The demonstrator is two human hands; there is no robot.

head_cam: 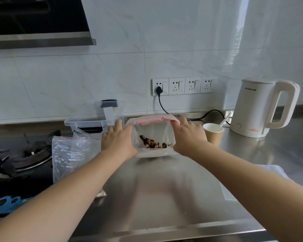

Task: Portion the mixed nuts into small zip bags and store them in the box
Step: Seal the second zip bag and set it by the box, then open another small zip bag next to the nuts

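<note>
1. Left hand [118, 140] and right hand [187, 135], fingers fairly straight, press opposite sides of one zip bag [152, 137] (pink seal, nuts [154, 143] inside) above the steel counter [164, 189].
2. One clear box [94, 117] stands behind; one empty bag [72, 154] lies left.

Both bare arms reach forward, the hands set apart at the same height.

The left arm [56, 194] comes in from the lower left edge and the right arm [248, 175] from the lower right edge; both forearms are bare and nearly straight, and they come closer to each other toward the wrists. The left hand [118, 140] shows its back to the camera, with the fingers straight, close together and pointing up and away. The right hand [188, 136] mirrors it, back up, fingers straight and pointing forward. The palms face each other. The thumbs of both hands are hidden from view.
</note>
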